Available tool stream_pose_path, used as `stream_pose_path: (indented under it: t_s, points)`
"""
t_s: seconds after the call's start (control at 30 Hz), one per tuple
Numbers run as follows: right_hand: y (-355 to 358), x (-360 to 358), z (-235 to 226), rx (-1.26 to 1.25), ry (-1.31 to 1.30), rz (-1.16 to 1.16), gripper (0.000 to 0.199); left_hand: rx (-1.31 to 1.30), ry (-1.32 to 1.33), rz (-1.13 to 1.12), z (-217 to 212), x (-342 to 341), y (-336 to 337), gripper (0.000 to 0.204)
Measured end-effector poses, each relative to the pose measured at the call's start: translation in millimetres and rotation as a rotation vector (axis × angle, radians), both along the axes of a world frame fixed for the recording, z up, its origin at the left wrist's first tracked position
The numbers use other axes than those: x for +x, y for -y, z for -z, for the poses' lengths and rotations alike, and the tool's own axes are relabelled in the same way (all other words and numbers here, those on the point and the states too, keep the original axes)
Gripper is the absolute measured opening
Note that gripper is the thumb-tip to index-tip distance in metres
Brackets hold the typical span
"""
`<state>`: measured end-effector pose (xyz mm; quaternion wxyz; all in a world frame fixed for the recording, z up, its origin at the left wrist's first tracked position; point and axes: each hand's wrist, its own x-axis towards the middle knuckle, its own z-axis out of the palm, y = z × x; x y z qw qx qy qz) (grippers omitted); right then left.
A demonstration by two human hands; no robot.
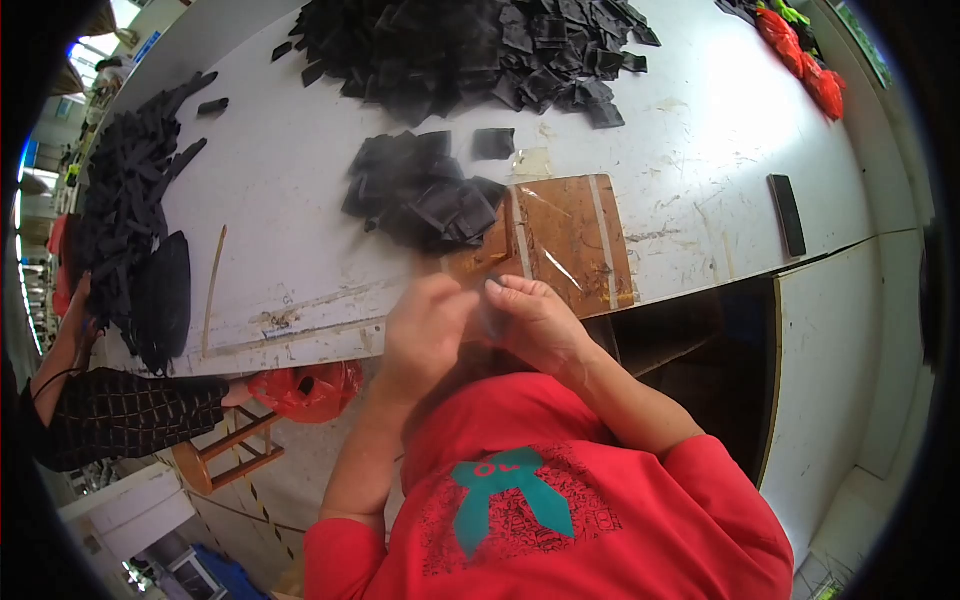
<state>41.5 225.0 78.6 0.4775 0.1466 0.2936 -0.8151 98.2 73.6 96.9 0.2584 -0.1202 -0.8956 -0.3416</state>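
My right hand [540, 322] is closed, thumb against the fingers, at the table's near edge. A small dark piece of what looks like cloth [491, 318] shows between thumb and fingers, mostly hidden by them. Close beside it, my left hand [428, 328] is curled and smeared by motion; what its fingers hold cannot be seen. Just beyond both hands lies a brown board [568, 235] with pale strips across it. A loose heap of flat black cloth pieces [425, 195] overlaps the board's left side. One single black piece [493, 143] lies just past the heap.
A large pile of black pieces [470, 50] covers the far table [290, 200]. Black strips [130, 190] are heaped at left, near another person's arm [65, 335]. A black bar [786, 215] and red bags [800, 65] lie right. A wooden stool [230, 450] stands below left.
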Motion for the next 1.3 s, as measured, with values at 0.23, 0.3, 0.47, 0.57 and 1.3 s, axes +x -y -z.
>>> stream_pose_path:
  t_s: [0.23, 0.3, 0.47, 0.57, 1.3]
  points:
    - [-12.1, -2.8, 1.3, -0.135, -0.187, 0.042, 0.017, 1.476, 0.658, -0.066, 0.0, 9.6, -15.9, 0.021]
    - [-13.7, -3.0, 0.2, -0.096, -0.174, 0.048, 0.016, 1.459, 0.687, -0.028, 0.7, 7.5, -15.6, 0.014]
    - [-11.0, -2.1, -2.1, -0.094, -0.157, 0.046, 0.016, 1.379, 0.721, -0.047, 0.9, 2.8, -19.9, 0.008]
    - [-11.9, -1.6, -2.6, -0.049, -0.182, 0.037, 0.015, 1.332, 0.728, -0.093, -0.1, 2.0, -21.9, 0.009]
    - [-7.0, -0.9, -21.9, 1.073, -1.758, 0.365, 0.014, 1.503, 0.498, -0.127, -14.0, -9.6, -40.3, 0.028]
